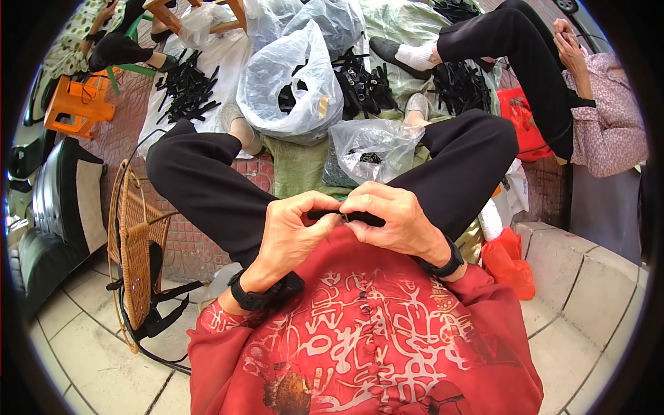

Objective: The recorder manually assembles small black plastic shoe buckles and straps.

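Note:
In front of my red patterned shirt, my left hand (299, 225) and my right hand (395, 218) meet with their fingertips almost touching. Both pinch a short black strap (365, 218) between thumb and fingers. A tiny shiny piece shows at the thumb tips, too small to name. Just beyond my hands, between my knees, stands an open clear plastic bag (377, 149) with small dark pieces inside.
A larger clear bag (290, 90) stands farther off. Piles of black straps (188, 86) lie on sheeting. A wicker chair (138, 249) is at left, a red bag (508, 263) at right. Another person's hands (568, 48) are far right; a second person sits far left.

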Tool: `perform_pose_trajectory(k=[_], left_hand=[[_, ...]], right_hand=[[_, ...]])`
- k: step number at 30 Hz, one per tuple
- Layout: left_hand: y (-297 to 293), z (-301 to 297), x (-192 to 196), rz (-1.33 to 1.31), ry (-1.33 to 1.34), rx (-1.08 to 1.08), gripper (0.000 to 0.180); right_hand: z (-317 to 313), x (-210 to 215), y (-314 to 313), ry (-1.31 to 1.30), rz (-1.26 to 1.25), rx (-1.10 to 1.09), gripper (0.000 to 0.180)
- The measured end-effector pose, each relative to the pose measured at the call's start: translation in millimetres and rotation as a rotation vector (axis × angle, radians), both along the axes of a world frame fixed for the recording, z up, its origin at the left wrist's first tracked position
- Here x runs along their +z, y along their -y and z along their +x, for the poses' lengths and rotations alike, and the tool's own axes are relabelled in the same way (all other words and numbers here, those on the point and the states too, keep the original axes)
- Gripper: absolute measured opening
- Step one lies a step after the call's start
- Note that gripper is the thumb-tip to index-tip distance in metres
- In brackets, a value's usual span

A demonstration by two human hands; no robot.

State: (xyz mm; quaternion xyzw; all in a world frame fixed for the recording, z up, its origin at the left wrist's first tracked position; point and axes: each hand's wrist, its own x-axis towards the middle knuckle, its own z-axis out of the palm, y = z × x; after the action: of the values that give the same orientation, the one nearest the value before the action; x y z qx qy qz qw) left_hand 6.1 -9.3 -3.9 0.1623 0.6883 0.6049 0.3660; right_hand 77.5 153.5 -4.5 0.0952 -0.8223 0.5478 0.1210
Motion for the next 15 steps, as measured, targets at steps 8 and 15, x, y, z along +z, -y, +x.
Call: perform_pose_trajectory(k=[8,15], left_hand=[[0.6,3.9,4.1,-0.034,-0.299,0.008,0.014],[0.1,1.5,10.3,-0.051,-0.284,-0.063,0.012]], right_hand=[[4.4,-4.5,2.4,-0.019,0.007,-0.028,0.023],[5.4,-7.6,1.1,-0.023,-0.017,0.007,0.023]])
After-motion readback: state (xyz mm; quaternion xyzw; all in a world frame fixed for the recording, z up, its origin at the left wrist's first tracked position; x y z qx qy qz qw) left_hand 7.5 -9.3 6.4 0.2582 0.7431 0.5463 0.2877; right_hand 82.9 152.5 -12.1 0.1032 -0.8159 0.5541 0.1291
